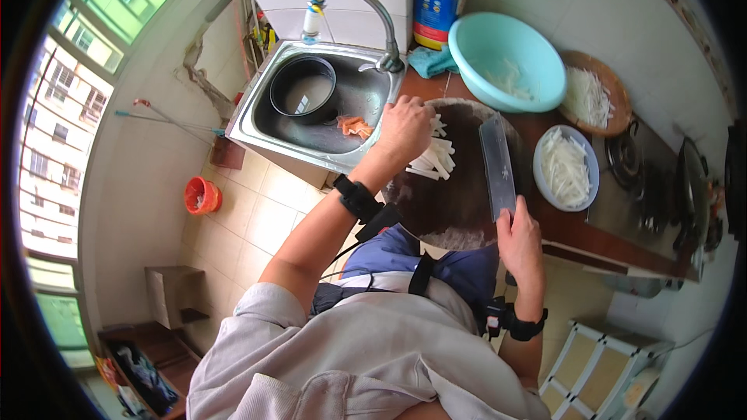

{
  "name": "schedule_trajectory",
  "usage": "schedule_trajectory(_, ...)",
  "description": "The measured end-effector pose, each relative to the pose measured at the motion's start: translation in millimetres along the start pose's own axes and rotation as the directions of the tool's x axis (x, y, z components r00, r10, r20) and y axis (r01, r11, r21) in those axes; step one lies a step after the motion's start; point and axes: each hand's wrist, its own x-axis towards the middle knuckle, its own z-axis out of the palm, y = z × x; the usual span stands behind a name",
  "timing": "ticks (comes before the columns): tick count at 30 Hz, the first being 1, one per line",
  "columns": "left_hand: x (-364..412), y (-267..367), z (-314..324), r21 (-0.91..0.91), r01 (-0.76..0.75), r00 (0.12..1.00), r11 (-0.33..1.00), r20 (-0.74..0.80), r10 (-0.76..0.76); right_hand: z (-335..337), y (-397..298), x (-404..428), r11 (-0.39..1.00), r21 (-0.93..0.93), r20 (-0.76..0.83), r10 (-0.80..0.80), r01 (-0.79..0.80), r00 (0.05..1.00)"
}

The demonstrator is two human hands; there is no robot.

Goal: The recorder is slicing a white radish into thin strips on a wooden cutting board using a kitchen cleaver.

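My right hand (520,239) grips the handle of a cleaver (497,163), whose broad blade lies over the right side of a round, dark chopping board (446,207). Thick white vegetable sticks (436,158) form a small pile on the board's left part. At the upper left edge of the board is my left hand (410,125), bent over more white pieces by its fingertips. Its fingers curl away from the camera, so I cannot tell whether they hold any. Right of the board, a pale bowl (566,168) is filled with thin white vegetable shreds.
A steel sink (356,154) on the left contains a black pot (303,90) with cloudy liquid and an orange cloth or peel (355,126). Behind the board stand a turquoise basin (508,61) and a yellow bottle (437,3). A brown plate of shreds (589,96) adjoins the gas stove (633,186).
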Motion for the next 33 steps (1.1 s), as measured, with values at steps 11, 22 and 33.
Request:
schedule_trajectory(11, -17.7, 39.1, -8.4, -0.093, -0.256, 0.865, 0.962, -0.467, 0.185, 1.1, 1.8, -6.6, 1.0, 0.004, 0.029, 0.026, -0.026, 0.999)
schedule_trajectory(22, -82.1, 83.3, 31.6, -0.373, -0.424, 0.903, 0.825, -0.242, 0.355, -8.6, -14.5, -20.1, 0.929, 0.24, 0.201, 0.236, -0.281, 0.951)
schedule_trajectory(33, -88.3, 73.1, 33.9, -0.303, -0.436, 0.899, 0.847, -0.185, 0.396, 10.6, -6.5, -30.8, 0.984, 0.124, 0.027, 0.124, -0.127, 0.992)
